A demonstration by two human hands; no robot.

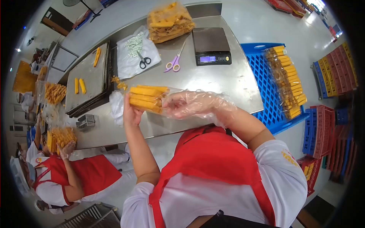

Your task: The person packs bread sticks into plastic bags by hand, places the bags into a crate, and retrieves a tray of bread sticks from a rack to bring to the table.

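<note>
My left hand (pixel 130 112) holds a clear plastic bag of yellow-orange pastry sticks (pixel 145 97) from below, above the steel table (pixel 213 81). My right hand (pixel 185 104), covered by a loose clear plastic glove, grips the bag's open end on the right. The sticks lie stacked side by side inside the bag.
A digital scale (pixel 211 46), purple scissors (pixel 174 62), black scissors (pixel 144 60) on a white bag, a full bag of sticks (pixel 168 21) and dark trays (pixel 88 78) with a few sticks sit on the table. A blue crate (pixel 267 87) carries packed bags. A co-worker (pixel 66 174) stands at left.
</note>
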